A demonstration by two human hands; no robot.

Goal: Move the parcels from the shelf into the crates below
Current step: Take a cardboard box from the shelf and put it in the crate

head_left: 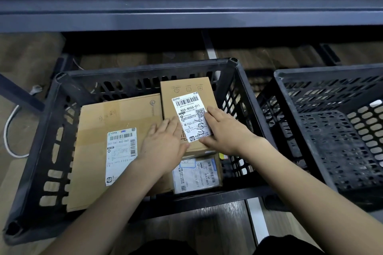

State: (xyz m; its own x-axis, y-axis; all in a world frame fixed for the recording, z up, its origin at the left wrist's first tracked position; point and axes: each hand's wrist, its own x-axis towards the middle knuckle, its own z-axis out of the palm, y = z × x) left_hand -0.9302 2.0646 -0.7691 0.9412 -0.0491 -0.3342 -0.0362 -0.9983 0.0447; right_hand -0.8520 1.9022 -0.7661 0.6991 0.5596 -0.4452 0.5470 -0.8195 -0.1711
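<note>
Head view, looking down past the front edge of a dark shelf (186, 14) into two black perforated crates on a wood-patterned floor (196, 225).

Left crate (51, 130): holds three cardboard parcels. A large flat parcel (116, 122) lies along the crate's left side, reaching from near the far wall to the near wall, with a white shipping label on its near half. A small parcel (184, 93) lies in the far right part of the crate, its left edge just beside the large parcel's right edge; its white label bears a barcode, a printed code and a handwritten mark. Its near end rests on top of a third parcel (196, 174), which lies in the near right corner and carries a pale label.

Left hand (163, 147): fingers straight and together, lying flat across the seam between the large flat parcel and the small parcel, palm down. It grips nothing.

Right hand (223, 130): laid on the small parcel's near right part, fingers extended over the label's right edge, thumb along the parcel's near edge. Whether the thumb hooks under that edge cannot be told. The two hands lie close together, with the label showing between them.

Right crate (323, 130): stands just beside the left crate, only partly in view; its visible floor is bare mesh.

A white cable (8, 130) lies on the floor left of the left crate.
</note>
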